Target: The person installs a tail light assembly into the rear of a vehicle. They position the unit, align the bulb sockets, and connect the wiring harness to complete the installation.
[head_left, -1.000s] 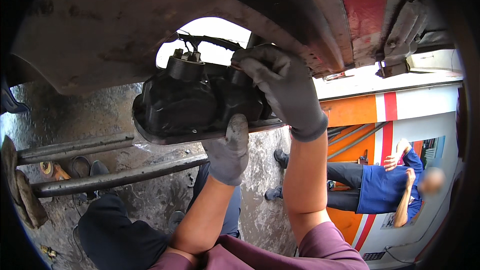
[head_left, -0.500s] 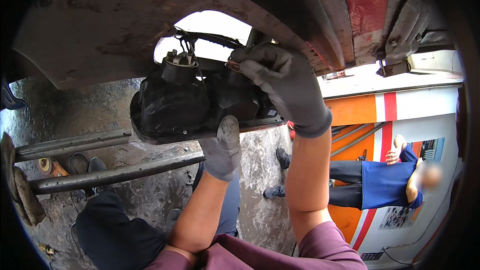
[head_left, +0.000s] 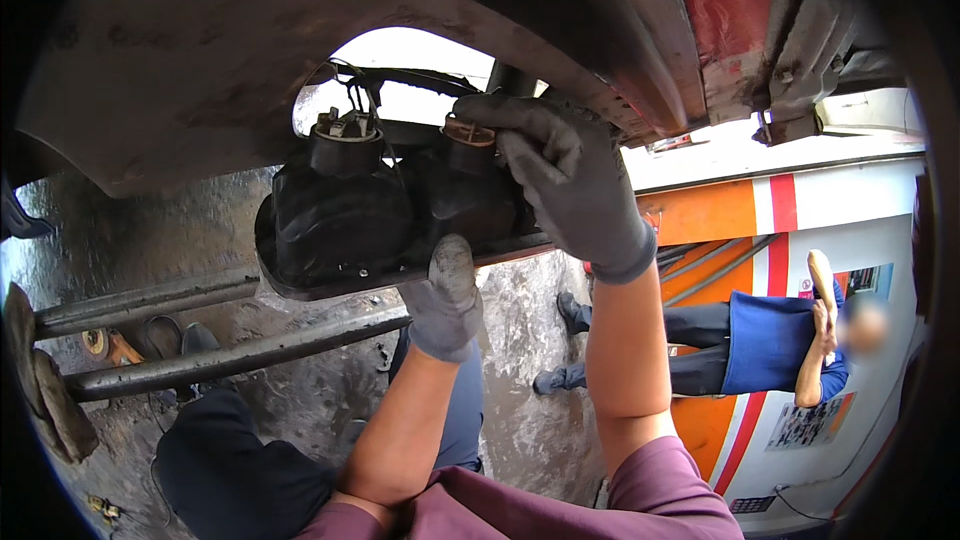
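Observation:
A black lamp housing (head_left: 340,215) with two round necks on its back hangs below the vehicle's panel. My gloved left hand (head_left: 447,300) grips its lower edge, thumb on the near face and the other fingers hidden underneath. A brown bulb holder (head_left: 470,131) sits in the right neck. The gloved right hand (head_left: 572,165) is closed around this holder, index finger across its top and thumb at its right side. In the left neck is a pale bulb socket (head_left: 348,127) with wires rising from it toward the panel opening.
Overhead spans the curved, dirty body panel (head_left: 190,50). Two metal bars (head_left: 240,352) run below at the left, near a grinder-like tool (head_left: 105,345) on the wet floor (head_left: 530,410). At right, a person in a blue shirt (head_left: 770,343) is by an orange and white wall (head_left: 700,215).
My right hand's fingers have shifted around the brown bulb holder, which now shows more fully. The lamp housing appears slightly lower and farther left. At right, the person's arms have moved.

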Demonstrator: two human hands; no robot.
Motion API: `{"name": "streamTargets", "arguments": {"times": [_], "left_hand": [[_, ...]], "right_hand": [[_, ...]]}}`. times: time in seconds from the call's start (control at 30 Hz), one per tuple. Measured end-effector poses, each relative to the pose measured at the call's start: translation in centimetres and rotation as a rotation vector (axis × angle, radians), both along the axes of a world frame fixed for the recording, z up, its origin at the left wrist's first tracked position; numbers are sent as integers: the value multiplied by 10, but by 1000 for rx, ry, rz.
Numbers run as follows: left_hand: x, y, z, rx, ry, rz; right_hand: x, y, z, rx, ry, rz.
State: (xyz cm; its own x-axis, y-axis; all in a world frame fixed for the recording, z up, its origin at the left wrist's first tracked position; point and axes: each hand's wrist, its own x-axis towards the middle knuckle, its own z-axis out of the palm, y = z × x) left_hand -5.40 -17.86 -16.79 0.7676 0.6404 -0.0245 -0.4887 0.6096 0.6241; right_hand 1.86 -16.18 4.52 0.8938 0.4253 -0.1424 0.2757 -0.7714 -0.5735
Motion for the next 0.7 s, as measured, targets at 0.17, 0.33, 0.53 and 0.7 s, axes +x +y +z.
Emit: {"name": "streamTargets", "arguments": {"times": [0.17,0.33,0.53,0.7], "left_hand": [[-2,9,19,-128,-137,-35],[-7,20,32,-563,-262,-219],[-1,28,43,-160,-238,-133],[6,2,4,-258,-225,-188]], "right_hand": [[-4,4,-6,122,-14,-74],[-1,20,-5,73,-43,-105],[-11,2,-26,-105,-698,186],[-14,12,-27,-28,-507,22]]}}
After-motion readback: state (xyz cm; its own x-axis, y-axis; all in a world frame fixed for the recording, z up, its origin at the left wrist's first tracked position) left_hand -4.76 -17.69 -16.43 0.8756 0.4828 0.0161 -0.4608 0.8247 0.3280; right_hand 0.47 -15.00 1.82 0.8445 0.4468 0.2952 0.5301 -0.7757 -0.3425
